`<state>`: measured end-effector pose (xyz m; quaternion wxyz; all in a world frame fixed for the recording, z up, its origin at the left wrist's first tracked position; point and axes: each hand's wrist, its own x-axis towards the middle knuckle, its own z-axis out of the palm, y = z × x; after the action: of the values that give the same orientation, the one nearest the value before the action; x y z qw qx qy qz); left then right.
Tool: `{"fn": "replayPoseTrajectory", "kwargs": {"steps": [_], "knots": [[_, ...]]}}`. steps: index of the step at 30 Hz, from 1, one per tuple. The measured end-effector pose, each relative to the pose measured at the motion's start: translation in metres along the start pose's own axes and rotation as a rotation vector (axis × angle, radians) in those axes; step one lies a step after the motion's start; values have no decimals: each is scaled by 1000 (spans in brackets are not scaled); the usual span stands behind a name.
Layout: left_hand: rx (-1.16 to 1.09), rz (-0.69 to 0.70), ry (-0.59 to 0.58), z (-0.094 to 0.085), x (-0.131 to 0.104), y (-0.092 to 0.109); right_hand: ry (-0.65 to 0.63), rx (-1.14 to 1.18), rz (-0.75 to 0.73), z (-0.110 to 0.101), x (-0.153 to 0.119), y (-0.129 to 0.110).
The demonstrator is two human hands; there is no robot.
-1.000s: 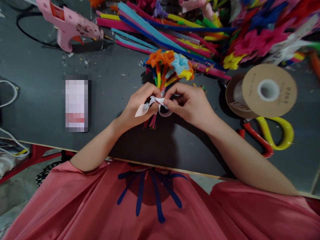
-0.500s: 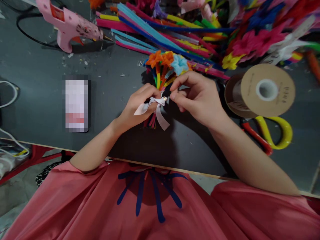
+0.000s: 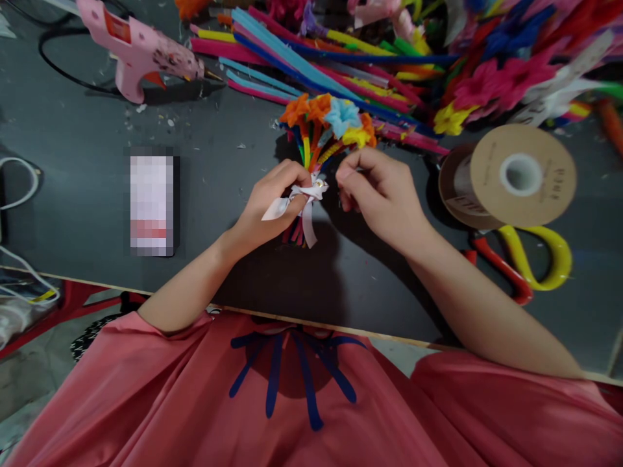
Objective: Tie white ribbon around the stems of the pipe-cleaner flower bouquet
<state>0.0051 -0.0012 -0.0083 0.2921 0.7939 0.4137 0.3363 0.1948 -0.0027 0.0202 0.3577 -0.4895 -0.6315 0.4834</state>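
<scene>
A: Head view: what's that bundle?
B: A pipe-cleaner bouquet tied with white ribbon, mid-table, blooms toward twelve o'clock, stems six.
A: Hands?
B: Left hand closed around its stems; right hand curled beside, pinching nothing visible.

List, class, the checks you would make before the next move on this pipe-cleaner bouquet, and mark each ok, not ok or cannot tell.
1. Left hand grips the bouquet stems: ok.
2. White ribbon bow sits around the stems: ok.
3. Knot is tight: cannot tell.
4. Right hand is on the ribbon: not ok, it is just beside it, fingers curled.
5. Scissors lie within view by the ribbon spool: ok.
6. Glue gun lies apart from both hands: ok.
</scene>
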Motion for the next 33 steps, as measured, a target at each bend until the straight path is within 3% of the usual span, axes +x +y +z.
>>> {"fn": "replayPoseTrajectory", "kwargs": {"steps": [2, 4, 7, 11, 16, 21, 26, 30, 33], "knots": [[-9, -10, 16, 0, 1, 1, 30, -74, -21, 0, -1, 1], [-15, -23, 28, 0, 1, 1, -23, -97, -30, -1, -1, 2], [-20, -26, 30, 1, 0, 1, -100, -25, -5, -4, 1, 3], [-10, -19, 31, 1, 1, 1, -46, -39, -3, -6, 4, 1], [-15, -28, 31, 2, 0, -1, -117, 10, 2, -5, 4, 1], [-29, -35, 16, 1, -2, -3, 92, 65, 22, -8, 4, -1], [-27, -47, 16, 1, -1, -1, -128, 21, 29, -7, 6, 2], [-19, -39, 11, 0, 0, 0, -48, 81, 16, -6, 7, 7], [-26, -51, 12, -1, -1, 0, -109, 76, 17, -6, 8, 10]]}}
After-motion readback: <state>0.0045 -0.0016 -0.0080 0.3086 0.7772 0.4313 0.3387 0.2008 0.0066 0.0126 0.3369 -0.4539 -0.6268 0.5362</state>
